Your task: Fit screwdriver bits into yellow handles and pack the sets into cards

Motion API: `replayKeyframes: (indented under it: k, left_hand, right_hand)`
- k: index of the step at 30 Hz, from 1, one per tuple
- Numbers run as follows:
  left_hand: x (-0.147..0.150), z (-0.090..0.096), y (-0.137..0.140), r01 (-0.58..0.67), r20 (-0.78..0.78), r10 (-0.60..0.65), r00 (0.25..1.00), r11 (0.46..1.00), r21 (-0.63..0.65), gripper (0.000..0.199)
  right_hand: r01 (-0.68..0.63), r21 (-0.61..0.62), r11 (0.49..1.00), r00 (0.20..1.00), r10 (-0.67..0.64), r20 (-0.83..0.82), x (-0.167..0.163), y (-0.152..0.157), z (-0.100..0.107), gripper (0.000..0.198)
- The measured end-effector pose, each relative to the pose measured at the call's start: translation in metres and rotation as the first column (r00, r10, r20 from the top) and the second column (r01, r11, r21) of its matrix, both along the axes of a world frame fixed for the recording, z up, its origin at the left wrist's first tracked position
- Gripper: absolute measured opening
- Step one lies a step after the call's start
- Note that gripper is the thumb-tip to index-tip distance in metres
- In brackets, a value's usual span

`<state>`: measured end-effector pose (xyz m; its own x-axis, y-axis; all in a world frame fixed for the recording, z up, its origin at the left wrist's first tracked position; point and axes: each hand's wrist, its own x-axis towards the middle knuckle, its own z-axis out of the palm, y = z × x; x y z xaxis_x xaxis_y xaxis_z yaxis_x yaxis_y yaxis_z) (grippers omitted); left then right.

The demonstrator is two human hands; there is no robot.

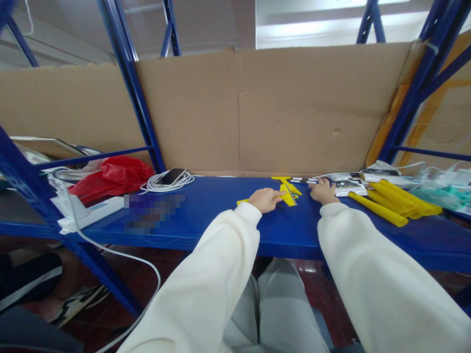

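My left hand [265, 200] is closed around the handle of a yellow scraper [289, 196], low over the blue shelf top. The scraper's wide flat head points right, and the handle's end sticks out behind my hand. Just beyond it lies another yellow T-shaped tool [281, 179], partly overlapped in view. My right hand [324, 191] rests palm down with its fingers apart, to the right of the scraper. Small black-and-white pieces [303, 180] lie by its fingertips; whether they touch is unclear. Beside that hand is a silvery packet with black print [349, 187].
Several yellow tubes [390, 201] lie at the right, near a green plastic bag [445, 191]. To the left are a phone [171, 176] on a coiled white cable [152, 185], a red bag [114, 176] and a white power strip [99, 212]. A cardboard panel [294, 113] closes the back.
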<state>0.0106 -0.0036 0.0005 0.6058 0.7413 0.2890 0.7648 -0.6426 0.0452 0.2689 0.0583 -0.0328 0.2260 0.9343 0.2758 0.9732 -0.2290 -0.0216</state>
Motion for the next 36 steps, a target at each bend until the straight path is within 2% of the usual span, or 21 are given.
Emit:
replayKeyframes:
  k: [7,14,20,22,24,26,27,30,33,36]
  left_hand:
    - [0.001,0.0,0.0,0.002,-0.005,-0.002,1.0,1.0,-0.013,0.042]
    - [0.001,0.002,-0.003,0.006,0.012,-0.006,1.0,1.0,-0.022,0.041]
    - [0.0,0.002,-0.004,0.006,0.012,-0.005,1.0,1.0,-0.021,0.041]
    - [0.0,0.002,-0.003,0.006,0.01,-0.006,1.0,1.0,-0.02,0.041]
    - [0.0,0.001,-0.003,0.007,0.01,-0.007,1.0,1.0,-0.017,0.041]
    - [-0.001,0.001,-0.003,0.003,0.008,-0.003,1.0,1.0,-0.014,0.04]
    - [-0.001,0.001,-0.003,0.0,0.007,0.001,1.0,1.0,-0.014,0.04]
    - [-0.001,0.002,-0.004,-0.003,0.005,0.003,1.0,1.0,-0.014,0.039]
    - [-0.001,0.002,-0.003,0.002,0.006,-0.002,1.0,1.0,-0.012,0.039]
    - [-0.001,0.001,-0.002,0.011,0.004,-0.011,1.0,1.0,-0.009,0.039]
  right_hand:
    - [-0.006,-0.038,0.999,1.0,0.007,0.024,-0.005,-0.001,0.006,0.051]
    - [-0.069,0.017,0.997,0.996,0.069,-0.048,-0.017,-0.012,0.017,0.038]
    - [0.011,-0.069,0.998,0.987,-0.021,-0.157,-0.023,-0.011,0.022,0.024]
    - [-0.005,-0.042,0.999,0.983,-0.003,-0.182,-0.023,-0.01,0.022,0.02]
    - [-0.028,0.048,0.998,0.972,0.038,-0.232,-0.024,-0.008,0.023,0.016]
    - [-0.102,0.164,0.981,0.927,0.154,-0.342,-0.028,-0.007,0.025,0.013]
    - [-0.161,0.223,0.962,0.88,0.242,-0.408,-0.031,-0.006,0.026,0.012]
    - [-0.343,0.356,0.869,0.668,0.492,-0.558,-0.045,-0.007,0.029,0.013]
    - [-0.449,0.381,0.808,0.537,0.585,-0.607,-0.061,-0.012,0.029,0.01]
    - [-0.511,0.368,0.777,0.503,0.618,-0.605,-0.07,-0.016,0.028,0.01]
